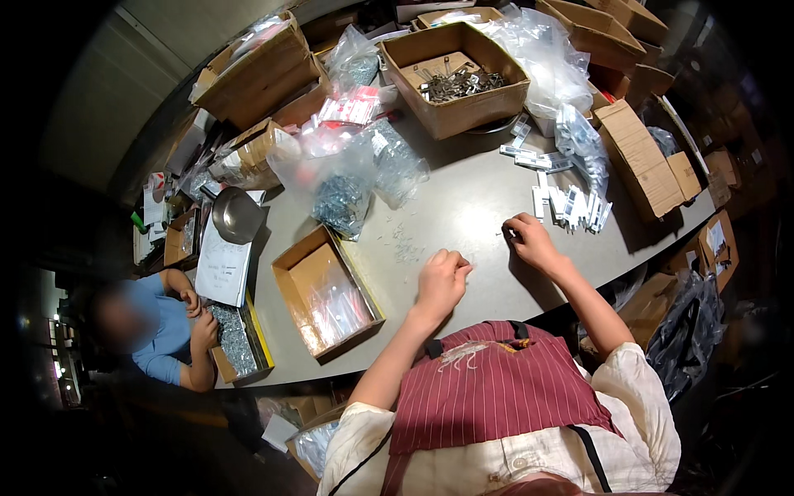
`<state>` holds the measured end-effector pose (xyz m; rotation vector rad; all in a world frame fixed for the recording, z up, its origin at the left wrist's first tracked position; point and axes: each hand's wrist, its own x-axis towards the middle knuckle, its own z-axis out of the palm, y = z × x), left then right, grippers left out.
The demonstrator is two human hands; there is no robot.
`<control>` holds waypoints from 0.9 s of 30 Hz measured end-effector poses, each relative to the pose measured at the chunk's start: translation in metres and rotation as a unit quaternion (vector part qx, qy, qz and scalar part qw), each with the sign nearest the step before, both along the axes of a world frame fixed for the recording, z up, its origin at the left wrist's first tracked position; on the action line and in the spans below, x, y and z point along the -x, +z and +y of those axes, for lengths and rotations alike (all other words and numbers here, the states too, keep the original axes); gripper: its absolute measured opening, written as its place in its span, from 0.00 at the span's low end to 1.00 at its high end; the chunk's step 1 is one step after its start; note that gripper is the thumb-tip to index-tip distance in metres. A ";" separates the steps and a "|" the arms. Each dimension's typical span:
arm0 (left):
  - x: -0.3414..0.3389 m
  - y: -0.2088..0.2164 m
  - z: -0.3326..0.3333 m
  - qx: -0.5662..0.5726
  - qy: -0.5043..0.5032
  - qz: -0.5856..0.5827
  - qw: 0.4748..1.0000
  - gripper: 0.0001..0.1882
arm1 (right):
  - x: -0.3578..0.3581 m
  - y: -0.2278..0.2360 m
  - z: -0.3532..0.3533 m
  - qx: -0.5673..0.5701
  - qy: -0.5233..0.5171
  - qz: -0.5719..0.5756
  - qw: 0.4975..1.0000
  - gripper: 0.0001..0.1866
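Small bits (404,245) scattered on table (475,194), just beyond and left of my left hand (441,285), probably light, stiff, slippery, best pinched by their ends; my right hand (531,241), like the left, curled, whether gripping anything I can't tell.

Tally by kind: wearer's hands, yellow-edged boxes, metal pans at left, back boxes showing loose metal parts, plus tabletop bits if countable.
Wearer's hands (left hand, right hand): 2
Yellow-edged boxes: 2
Metal pan: 1
Box of loose metal parts: 1
Total: 6
Loose bits: too small to count, left out.
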<state>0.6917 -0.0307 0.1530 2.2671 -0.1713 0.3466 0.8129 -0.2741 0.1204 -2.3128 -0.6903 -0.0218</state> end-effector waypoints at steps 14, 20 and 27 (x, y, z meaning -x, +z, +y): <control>-0.011 -0.022 -0.032 0.017 0.015 0.051 0.998 0.12 | 0.001 -0.006 0.016 0.129 0.064 -0.082 0.986 0.10; -0.003 -0.025 -0.031 0.022 0.019 0.050 0.998 0.14 | 0.010 0.005 0.013 0.129 0.085 -0.107 0.982 0.10; -0.008 -0.042 -0.032 -0.007 -0.005 0.054 0.999 0.11 | 0.012 0.001 0.024 0.204 0.156 -0.174 0.951 0.08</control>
